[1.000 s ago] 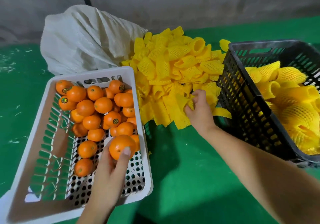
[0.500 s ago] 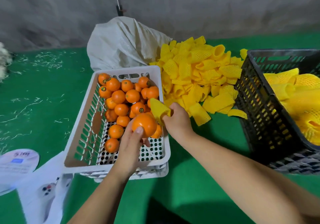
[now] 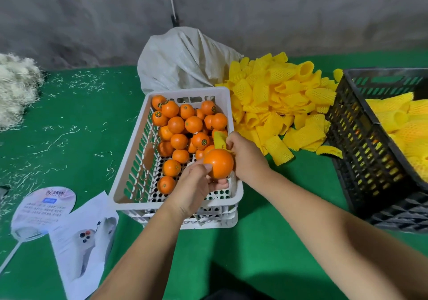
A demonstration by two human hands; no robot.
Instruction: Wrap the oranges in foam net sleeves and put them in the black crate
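My left hand (image 3: 196, 188) grips a bare orange (image 3: 218, 163) above the near right corner of the white crate (image 3: 129, 172), which holds several loose oranges (image 3: 183, 123). Right beside it, my right hand (image 3: 245, 158) pinches a flattened yellow foam net sleeve (image 3: 219, 140) just behind the orange, touching it. A heap of yellow sleeves (image 3: 278, 98) lies on the green table between the two crates. The black crate (image 3: 361, 137) stands at the right, with wrapped oranges (image 3: 403, 123) in yellow sleeves inside.
A grey-white sack (image 3: 183, 61) leans against the wall behind the white crate. A round paper fan (image 3: 41, 209) and a printed leaflet (image 3: 85, 239) lie at the near left. A pile of pale shredded fibre (image 3: 16, 86) sits at the far left, with strands scattered over the green cloth.
My left hand lifted an orange out of the white crate. My right hand took a sleeve from the heap and brought it over to the orange. The view shifted left.
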